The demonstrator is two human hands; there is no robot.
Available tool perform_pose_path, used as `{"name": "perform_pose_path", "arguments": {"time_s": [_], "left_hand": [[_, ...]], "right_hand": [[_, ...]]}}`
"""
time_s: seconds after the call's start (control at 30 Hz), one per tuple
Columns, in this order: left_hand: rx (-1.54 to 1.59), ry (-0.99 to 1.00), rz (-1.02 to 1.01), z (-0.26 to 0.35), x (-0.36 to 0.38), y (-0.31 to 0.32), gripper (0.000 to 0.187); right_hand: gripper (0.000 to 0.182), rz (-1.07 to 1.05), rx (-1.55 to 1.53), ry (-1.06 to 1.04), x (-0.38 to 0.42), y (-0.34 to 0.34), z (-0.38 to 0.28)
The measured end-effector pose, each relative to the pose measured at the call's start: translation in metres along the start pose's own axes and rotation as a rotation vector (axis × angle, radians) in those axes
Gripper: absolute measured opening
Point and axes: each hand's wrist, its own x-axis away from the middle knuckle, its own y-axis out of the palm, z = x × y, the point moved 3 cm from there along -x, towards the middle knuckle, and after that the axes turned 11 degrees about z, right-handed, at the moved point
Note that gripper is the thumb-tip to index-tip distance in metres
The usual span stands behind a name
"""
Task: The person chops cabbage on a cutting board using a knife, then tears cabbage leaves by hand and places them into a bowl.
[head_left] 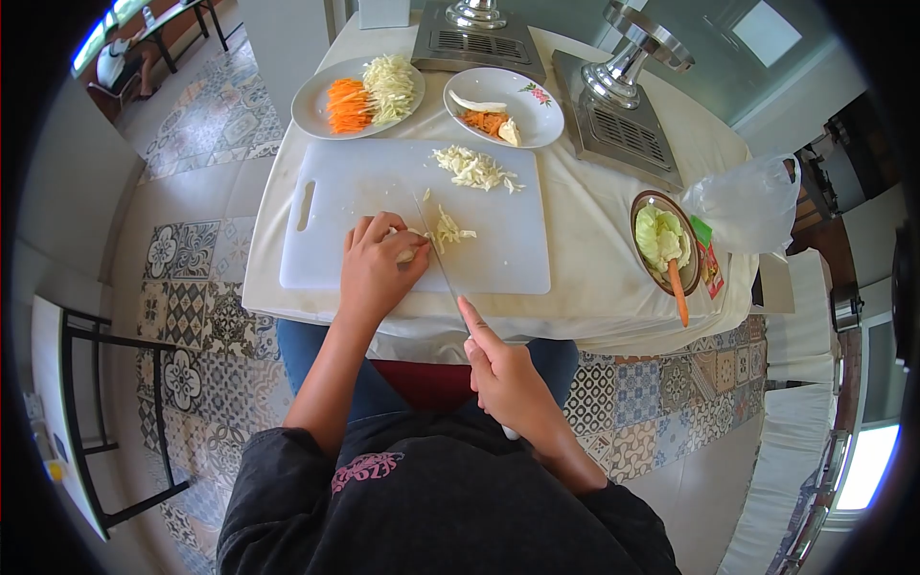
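My left hand (381, 266) is closed on a pale vegetable piece (406, 255), pressing it to the white cutting board (335, 225). My fingers hide much of that piece, and its exact kind cannot be made out. My right hand (503, 379) grips a kitchen knife (445, 272) by its handle, index finger stretched along it. The blade slants across the board close beside my left fingertips. Just right of the blade lie a few cut pale strips (450, 230). A larger heap of pale strips (474, 170) sits toward the board's far right.
Behind the board, one plate (305, 107) bears shredded carrot and cabbage; another plate (549, 129) holds scraps. To the right stand a bowl (641, 257) with leaves and a carrot, and a plastic bag (747, 206). Metal stands (623, 129) rise at the back. A person (120, 59) sits far left.
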Motion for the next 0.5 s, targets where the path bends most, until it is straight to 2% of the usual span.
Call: {"name": "perform_pose_path", "arguments": {"time_s": [0.27,0.5], "left_hand": [[-0.01,-0.048,0.044,0.004,0.002,0.003,0.008],[0.017,-0.055,0.004,0.002,0.001,0.002,0.009]], "right_hand": [[0.049,-0.036,0.031,0.071,0.034,-0.023,-0.002],[0.048,-0.023,0.017,0.088,0.022,-0.013,-0.003]]}}
